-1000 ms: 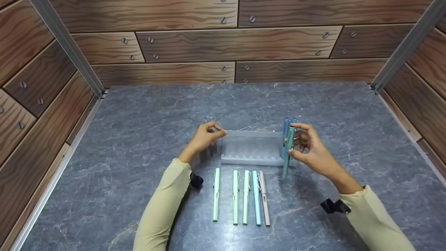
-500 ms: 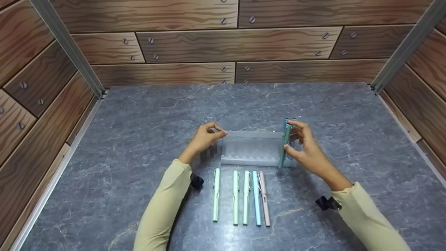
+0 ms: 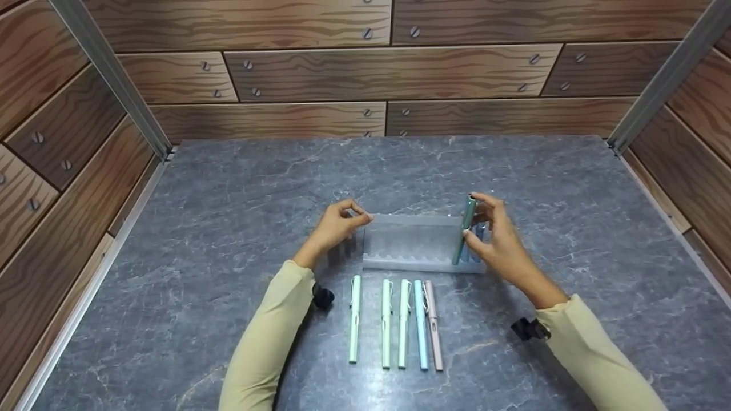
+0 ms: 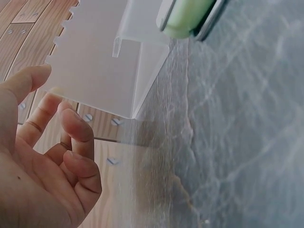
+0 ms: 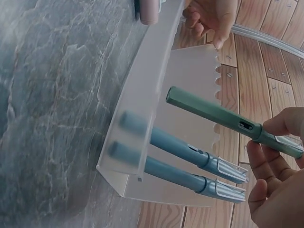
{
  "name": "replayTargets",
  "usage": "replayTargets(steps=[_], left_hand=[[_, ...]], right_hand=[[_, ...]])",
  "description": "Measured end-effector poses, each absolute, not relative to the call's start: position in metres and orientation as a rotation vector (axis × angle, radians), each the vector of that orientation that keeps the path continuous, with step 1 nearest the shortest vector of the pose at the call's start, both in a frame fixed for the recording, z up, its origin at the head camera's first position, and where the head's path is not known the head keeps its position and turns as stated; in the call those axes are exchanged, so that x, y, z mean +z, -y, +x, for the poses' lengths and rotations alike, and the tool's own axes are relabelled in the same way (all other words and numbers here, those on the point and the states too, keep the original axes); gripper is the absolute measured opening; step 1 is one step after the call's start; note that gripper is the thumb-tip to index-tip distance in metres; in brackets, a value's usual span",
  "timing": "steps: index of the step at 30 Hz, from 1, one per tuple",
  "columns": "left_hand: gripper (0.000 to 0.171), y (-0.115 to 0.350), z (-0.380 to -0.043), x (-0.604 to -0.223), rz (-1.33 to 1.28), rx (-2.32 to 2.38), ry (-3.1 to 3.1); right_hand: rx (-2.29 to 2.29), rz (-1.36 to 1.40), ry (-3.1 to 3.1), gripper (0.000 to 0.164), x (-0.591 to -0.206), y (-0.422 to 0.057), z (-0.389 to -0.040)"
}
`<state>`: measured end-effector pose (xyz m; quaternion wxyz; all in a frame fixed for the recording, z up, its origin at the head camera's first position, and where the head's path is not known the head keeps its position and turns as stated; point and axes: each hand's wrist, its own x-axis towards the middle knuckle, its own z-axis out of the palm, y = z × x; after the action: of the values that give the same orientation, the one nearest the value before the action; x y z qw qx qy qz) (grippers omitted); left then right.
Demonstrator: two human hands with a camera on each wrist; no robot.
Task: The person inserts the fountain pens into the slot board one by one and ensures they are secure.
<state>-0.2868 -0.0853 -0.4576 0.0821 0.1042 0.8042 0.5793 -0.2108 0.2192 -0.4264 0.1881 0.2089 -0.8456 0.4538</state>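
A frosted, see-through pen stand with a notched edge stands on the table. At its upper left corner my left hand pinches the edge between thumb and forefinger, the other fingers curled clear of it. My right hand grips a dark green fountain pen near its capped end. The pen is tilted, its lower end above the stand's front lip and apart from it in the right wrist view. Two blue pens lean in the stand beside it, mostly behind my right hand in the head view.
In front of the stand lie several capped pens: light green pens, a light blue pen and a greyish-pink pen. Wood-patterned walls with metal corner posts enclose the marbled grey table.
My right hand has moved left and slightly back with the dark green pen, from in front of the blue pens to beside them. The left hand has stayed on the stand's corner.
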Motion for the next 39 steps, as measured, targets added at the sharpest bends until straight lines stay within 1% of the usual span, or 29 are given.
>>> replayTargets(steps=[4, 10, 39], left_hand=[[0.014, 0.085, -0.287, -0.457, 0.307, 1.734, -2.396], [0.015, 0.084, -0.288, -0.457, 0.32, 1.73, -2.413], [0.013, 0.085, -0.287, -0.458, 0.31, 1.743, -2.411]], right_hand=[[1.195, 0.641, 2.327, 0.067, -0.427, -0.218, -0.215], [1.117, 0.642, 2.314, 0.067, -0.428, -0.216, -0.219], [1.087, 0.576, 2.422, 0.069, -0.438, -0.214, -0.217]])
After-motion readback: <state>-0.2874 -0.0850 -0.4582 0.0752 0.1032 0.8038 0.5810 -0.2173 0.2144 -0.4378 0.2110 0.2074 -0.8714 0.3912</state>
